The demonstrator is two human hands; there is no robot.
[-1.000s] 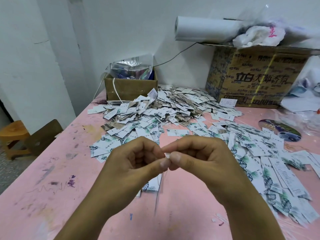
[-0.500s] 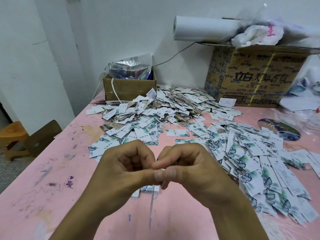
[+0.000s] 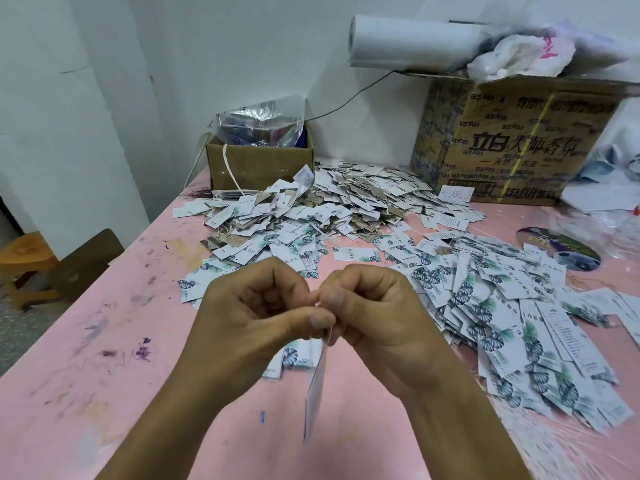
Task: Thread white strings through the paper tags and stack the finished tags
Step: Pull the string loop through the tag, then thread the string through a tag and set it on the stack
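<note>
Both hands are raised over the near middle of the pink counter [image 3: 104,375], fingers curled, thumbs and forefingers meeting tip to tip.

- Left hand [image 3: 252,313]: thumb and forefinger pinch the top end of one paper tag [image 3: 315,393].
- Right hand [image 3: 377,306]: thumb and forefinger pinch a fine pale strand, the white string [image 3: 317,301], at the meeting point. Only a sliver of it shows.
- The tag hangs below the fingertips, clear of the counter. Its long axis is near vertical with the lower end tilted slightly left. It is seen almost edge-on and blurred, so the print is unreadable.

Surroundings:
- A few leaf-printed tags [image 3: 294,358] lie flat on the counter just behind the hanging tag, partly hidden by the hands.
- A loose spread of leaf-printed tags [image 3: 502,306] lies to the right.
- A larger heap of strung tags [image 3: 346,199] lies farther back.
- A small open cardboard box [image 3: 259,168] with a clear bag [image 3: 259,123] in it stands at the back left.
- A large printed carton [image 3: 512,143] stands at the back right, with a white paper roll [image 3: 408,41] and a crumpled plastic bag [image 3: 519,57] on top.
- A printed disc [image 3: 561,249] lies at the right.
- A wooden stool [image 3: 24,258] stands on the floor, left of the counter.
</note>
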